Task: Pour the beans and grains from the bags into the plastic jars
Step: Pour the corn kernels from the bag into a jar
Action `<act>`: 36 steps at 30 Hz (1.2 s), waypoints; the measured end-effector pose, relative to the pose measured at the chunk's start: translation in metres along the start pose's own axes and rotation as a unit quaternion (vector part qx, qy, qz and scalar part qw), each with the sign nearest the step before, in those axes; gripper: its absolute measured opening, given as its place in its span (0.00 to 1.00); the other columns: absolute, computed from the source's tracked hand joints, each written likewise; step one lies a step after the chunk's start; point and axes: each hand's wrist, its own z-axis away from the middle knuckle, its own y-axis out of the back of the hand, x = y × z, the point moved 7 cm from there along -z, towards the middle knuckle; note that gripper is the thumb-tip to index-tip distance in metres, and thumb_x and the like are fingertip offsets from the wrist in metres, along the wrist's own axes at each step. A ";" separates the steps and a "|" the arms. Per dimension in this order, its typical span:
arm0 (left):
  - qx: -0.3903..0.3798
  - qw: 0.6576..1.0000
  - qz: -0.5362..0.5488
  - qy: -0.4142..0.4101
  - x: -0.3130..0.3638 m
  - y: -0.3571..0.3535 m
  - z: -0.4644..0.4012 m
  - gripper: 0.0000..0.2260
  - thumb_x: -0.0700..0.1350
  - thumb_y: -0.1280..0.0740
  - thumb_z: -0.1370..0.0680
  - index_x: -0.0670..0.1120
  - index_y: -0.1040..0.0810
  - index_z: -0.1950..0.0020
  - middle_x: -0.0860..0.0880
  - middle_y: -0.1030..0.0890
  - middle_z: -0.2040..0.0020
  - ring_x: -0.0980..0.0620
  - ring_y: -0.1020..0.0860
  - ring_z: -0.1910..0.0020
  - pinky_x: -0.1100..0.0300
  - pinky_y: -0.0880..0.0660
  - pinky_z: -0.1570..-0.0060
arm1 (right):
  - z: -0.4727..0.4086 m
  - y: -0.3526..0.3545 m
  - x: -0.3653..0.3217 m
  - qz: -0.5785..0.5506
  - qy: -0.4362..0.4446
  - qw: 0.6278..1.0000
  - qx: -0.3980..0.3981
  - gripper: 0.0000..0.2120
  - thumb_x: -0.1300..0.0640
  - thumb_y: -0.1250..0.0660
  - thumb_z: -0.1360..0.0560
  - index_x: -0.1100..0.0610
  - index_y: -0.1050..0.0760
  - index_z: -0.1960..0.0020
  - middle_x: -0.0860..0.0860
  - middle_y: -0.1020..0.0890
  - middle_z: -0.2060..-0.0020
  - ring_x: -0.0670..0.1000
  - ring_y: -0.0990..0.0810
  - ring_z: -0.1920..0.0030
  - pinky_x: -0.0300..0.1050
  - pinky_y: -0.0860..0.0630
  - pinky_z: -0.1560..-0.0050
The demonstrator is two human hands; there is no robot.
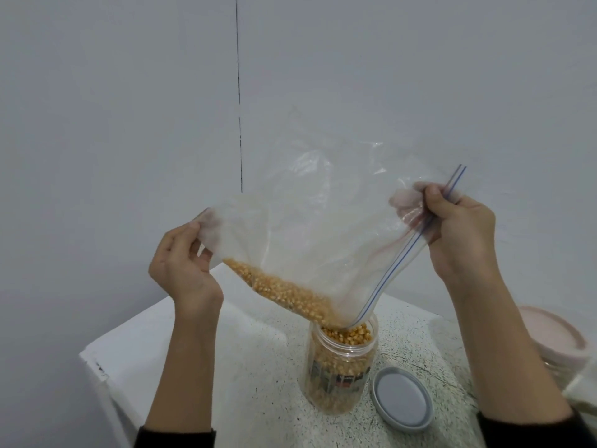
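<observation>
A clear zip bag (310, 221) is held tilted above a clear plastic jar (340, 370). Yellow corn kernels (281, 289) lie along the bag's lower edge and run down into the jar's open mouth, which is nearly full. My left hand (184, 266) pinches the bag's bottom corner at the left. My right hand (458, 227) grips the bag at its blue and red zip strip on the right. The jar stands upright on the speckled table (258, 367).
A grey jar lid (402, 399) lies flat just right of the jar. A pink-lidded container (555, 331) sits at the right edge, partly hidden by my right arm. The table's left edge drops off near my left forearm. A white wall stands behind.
</observation>
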 end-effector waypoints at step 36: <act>-0.188 0.947 0.020 0.261 -0.080 0.011 0.032 0.14 0.55 0.32 0.27 0.47 0.20 0.49 0.48 0.18 0.45 0.45 0.20 0.45 0.55 0.22 0.60 | -0.001 -0.003 0.004 -0.007 -0.010 1.000 -0.021 0.10 0.67 0.42 0.21 0.64 0.24 0.56 0.55 0.16 0.67 0.54 0.15 0.65 0.41 0.19 0.62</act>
